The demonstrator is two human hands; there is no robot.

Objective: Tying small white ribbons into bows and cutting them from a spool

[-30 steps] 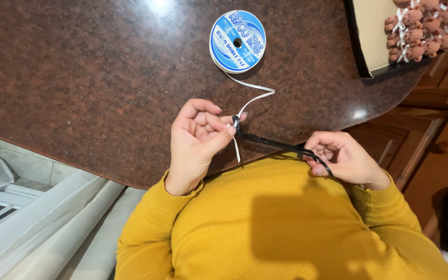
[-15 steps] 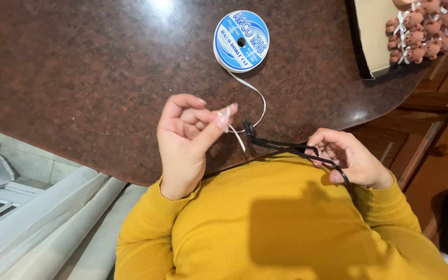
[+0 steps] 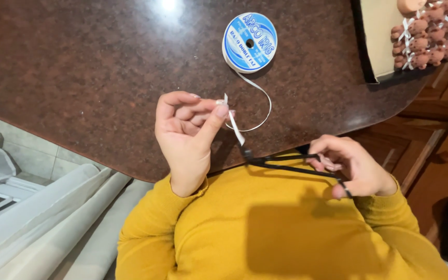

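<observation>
Ribbon pinched between thumb and forefinger of left hand. Right hand grips black scissors, tips at ribbon end. Blue spool on countertop at 12 o'clock.

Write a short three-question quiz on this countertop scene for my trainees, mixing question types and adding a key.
1. True or false: the left hand pinches the white ribbon.
2. Which tool does the right hand hold? A) black scissors B) a stapler C) a ruler
3. Fill in: the ribbon spool lies on the dark ____.

Key: 1 true; 2 A; 3 countertop.
</observation>
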